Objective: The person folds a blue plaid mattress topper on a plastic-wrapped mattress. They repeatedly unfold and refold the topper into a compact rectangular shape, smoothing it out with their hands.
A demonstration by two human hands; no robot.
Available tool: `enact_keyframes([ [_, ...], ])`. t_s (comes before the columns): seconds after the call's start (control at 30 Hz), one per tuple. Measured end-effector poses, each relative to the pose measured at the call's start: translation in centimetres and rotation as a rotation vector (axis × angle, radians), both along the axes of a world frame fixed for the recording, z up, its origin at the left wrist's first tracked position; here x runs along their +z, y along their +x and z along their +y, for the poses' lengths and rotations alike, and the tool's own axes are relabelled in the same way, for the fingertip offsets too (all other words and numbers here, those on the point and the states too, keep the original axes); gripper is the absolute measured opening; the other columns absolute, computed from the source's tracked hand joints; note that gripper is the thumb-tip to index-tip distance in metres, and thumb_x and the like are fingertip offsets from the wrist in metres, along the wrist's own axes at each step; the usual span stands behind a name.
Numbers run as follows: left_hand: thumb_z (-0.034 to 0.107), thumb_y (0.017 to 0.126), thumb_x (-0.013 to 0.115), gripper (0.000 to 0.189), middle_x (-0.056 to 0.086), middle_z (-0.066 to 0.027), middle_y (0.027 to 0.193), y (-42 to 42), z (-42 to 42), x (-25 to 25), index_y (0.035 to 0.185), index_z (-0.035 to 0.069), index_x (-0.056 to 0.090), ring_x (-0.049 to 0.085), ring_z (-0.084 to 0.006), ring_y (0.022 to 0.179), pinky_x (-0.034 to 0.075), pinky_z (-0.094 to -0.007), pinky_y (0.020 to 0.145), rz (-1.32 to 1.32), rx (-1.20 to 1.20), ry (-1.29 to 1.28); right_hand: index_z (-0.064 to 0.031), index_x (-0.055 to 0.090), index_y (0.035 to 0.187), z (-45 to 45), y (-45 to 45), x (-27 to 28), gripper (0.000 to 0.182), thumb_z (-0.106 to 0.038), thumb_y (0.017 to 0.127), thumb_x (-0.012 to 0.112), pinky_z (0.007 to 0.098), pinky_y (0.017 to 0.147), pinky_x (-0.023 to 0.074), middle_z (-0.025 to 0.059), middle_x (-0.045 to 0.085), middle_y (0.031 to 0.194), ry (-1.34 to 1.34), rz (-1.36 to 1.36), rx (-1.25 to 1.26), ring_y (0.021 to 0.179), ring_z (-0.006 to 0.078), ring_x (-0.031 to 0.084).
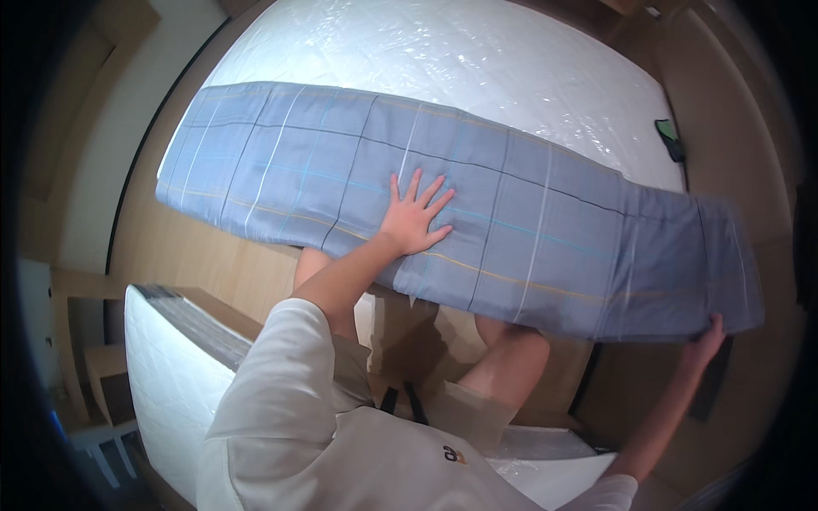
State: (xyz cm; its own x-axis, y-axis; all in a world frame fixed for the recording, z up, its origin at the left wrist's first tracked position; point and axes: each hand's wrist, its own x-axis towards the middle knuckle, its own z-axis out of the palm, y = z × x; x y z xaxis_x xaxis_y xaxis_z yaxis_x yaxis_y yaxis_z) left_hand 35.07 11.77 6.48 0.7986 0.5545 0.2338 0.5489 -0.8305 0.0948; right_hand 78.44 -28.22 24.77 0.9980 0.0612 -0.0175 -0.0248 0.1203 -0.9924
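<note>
A blue-grey checked bedding cloth [319, 166], folded into a long strip, lies across the near side of a white quilted mattress [447, 51]. My left hand [415, 220] rests palm down on the middle of the cloth with its fingers spread. At the strip's far right end, my right hand [706, 338] grips the lower edge, its fingers partly hidden by the fabric. That end extends past the mattress edge and looks blurred. White, black, yellow and turquoise lines run over the cloth.
Shiny clear plastic film covers the mattress. A green and black item [669, 139] lies at its right edge. Behind me at left stands another white mattress-like block [172, 370]; a plastic-wrapped white piece [543, 453] is at lower right. Wooden shelving [89, 345] is at far left.
</note>
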Motion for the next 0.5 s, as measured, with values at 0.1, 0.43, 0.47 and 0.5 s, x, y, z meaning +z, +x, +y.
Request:
enact_keyframes([
  [0.1, 0.054, 0.084, 0.047, 0.069, 0.025, -0.0088, 0.149, 0.1, -3.0, -0.3, 0.142, 0.018, 0.033, 0.014, -0.0422, 0.137, 0.008, -0.0664, 0.104, -0.069, 0.099, -0.032, 0.0074, 0.047, 0.121, 6.0, -13.0, -1.0, 0.042, -0.004, 0.082, 0.059, 0.0383, 0.095, 0.0397, 0.0152, 0.051, 0.120, -0.284, -0.451, -0.092, 0.107, 0.0253, 0.050],
  [0.43, 0.031, 0.083, 0.057, 0.054, 0.036, -0.0157, 0.141, -11.3, -15.5, -2.8, 0.130, 0.008, 0.046, 0.027, -0.0361, 0.133, 0.021, -0.0557, 0.107, -0.169, 0.084, -0.337, -0.0017, 0.043, 0.127, 12.4, -36.9, -14.5, 0.066, -0.015, 0.066, 0.067, 0.0525, 0.105, 0.0238, 0.0242, 0.027, 0.143, -1.281, -0.893, 0.712, 0.128, 0.0424, 0.030],
  [0.47, 0.029, 0.083, 0.058, 0.050, 0.039, -0.0162, 0.138, -14.0, -15.4, -3.0, 0.127, 0.007, 0.050, 0.030, -0.0353, 0.131, 0.023, -0.0553, 0.106, -0.138, 0.125, -0.381, -0.0018, 0.038, 0.133, 11.9, -37.8, -15.5, 0.072, -0.017, 0.069, 0.069, 0.0540, 0.107, 0.0218, 0.0246, 0.023, 0.144, -1.286, -0.827, 0.780, 0.129, 0.0457, 0.025],
  [0.5, 0.027, 0.082, 0.058, 0.046, 0.042, -0.0166, 0.136, -16.7, -15.2, -3.4, 0.123, 0.006, 0.053, 0.033, -0.0345, 0.130, 0.024, -0.0549, 0.105, -0.105, 0.173, -0.428, -0.0015, 0.036, 0.134, 11.5, -38.8, -15.4, 0.074, -0.016, 0.069, 0.069, 0.0541, 0.106, 0.0222, 0.0246, 0.023, 0.144, -1.258, -0.855, 0.789, 0.129, 0.0464, 0.025],
])
